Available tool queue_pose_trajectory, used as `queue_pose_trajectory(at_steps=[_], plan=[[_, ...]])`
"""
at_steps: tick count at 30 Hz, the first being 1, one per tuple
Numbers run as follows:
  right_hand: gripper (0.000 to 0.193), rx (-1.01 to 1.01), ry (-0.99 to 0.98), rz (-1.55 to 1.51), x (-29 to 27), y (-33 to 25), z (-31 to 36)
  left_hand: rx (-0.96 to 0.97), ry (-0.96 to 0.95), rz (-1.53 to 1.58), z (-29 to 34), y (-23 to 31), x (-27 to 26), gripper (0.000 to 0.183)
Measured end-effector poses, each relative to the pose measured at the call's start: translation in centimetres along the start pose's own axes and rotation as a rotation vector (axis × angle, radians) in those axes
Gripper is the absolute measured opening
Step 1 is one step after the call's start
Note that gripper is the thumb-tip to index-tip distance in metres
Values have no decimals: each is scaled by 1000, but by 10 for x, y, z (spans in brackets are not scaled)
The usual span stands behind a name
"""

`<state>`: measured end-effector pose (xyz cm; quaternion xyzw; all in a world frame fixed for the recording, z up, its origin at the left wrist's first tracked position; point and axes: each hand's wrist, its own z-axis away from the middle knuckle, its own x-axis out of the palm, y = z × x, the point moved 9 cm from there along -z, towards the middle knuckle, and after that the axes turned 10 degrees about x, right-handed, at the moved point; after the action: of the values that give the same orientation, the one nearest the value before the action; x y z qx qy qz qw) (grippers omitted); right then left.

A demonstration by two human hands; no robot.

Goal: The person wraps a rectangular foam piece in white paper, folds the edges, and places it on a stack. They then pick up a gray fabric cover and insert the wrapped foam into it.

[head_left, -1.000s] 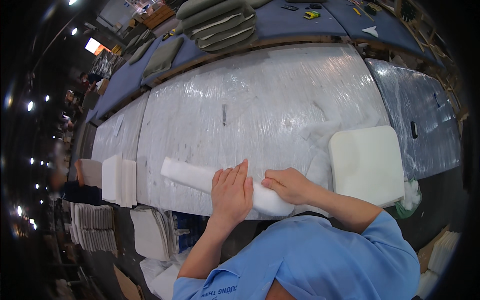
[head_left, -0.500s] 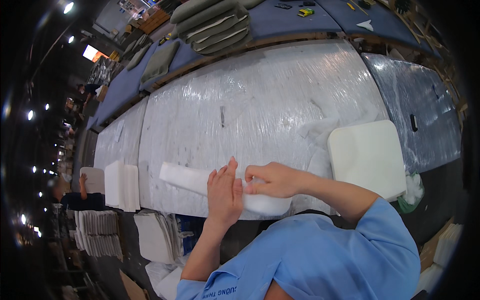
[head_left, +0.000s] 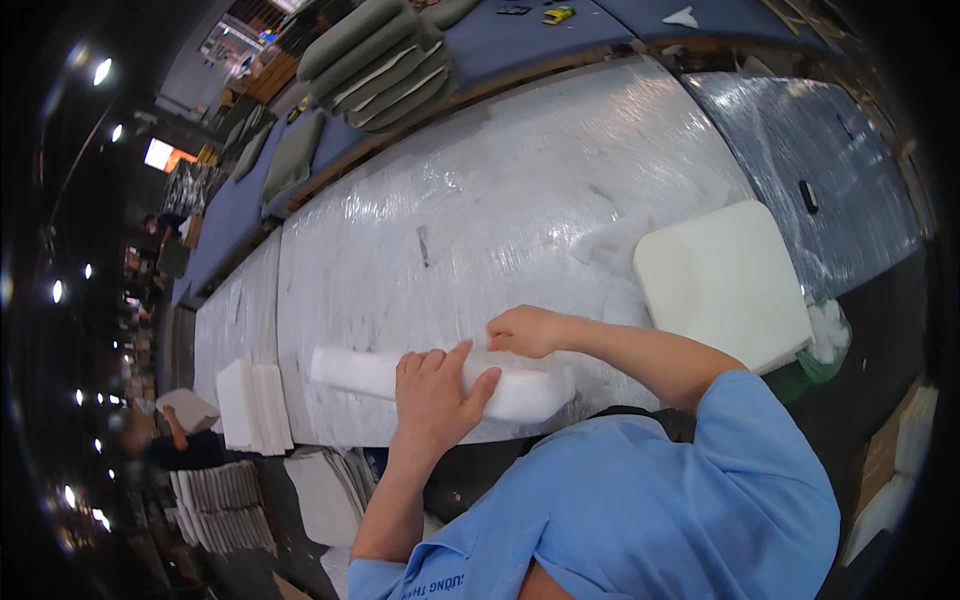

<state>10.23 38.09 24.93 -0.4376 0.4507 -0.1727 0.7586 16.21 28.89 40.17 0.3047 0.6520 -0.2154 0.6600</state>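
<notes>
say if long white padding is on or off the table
On: the long white padding lies by the table's near edge, the left hand over it.

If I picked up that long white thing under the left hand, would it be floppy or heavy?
The long white piece would probably feel light, since it looks like puffy padding. It may sag if lifted by one end, being long and narrow. It would likely squash a bit when squeezed, because its edges look soft and rounded beside the left hand.
</notes>
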Motion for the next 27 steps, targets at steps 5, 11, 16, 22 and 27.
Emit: queue_pose_trajectory(at_steps=[5, 11, 16, 22, 27], plan=[[27, 348, -51, -159, 5, 107, 60, 59, 87, 94, 7, 4, 0, 27], [57, 247, -138, -155, 54, 93, 109, 67, 203, 112, 14, -19, 5, 18], [50, 45, -102, -225, 59, 20, 73, 151, 257, 176, 32, -75, -21, 18], [44, 14, -7, -140, 50, -59, 20, 1, 485, 597, 61, -144, -77, 47], [48, -83, -7, -31, 80, -115, -6, -45, 262, 542, 85, -155, -79, 93]])
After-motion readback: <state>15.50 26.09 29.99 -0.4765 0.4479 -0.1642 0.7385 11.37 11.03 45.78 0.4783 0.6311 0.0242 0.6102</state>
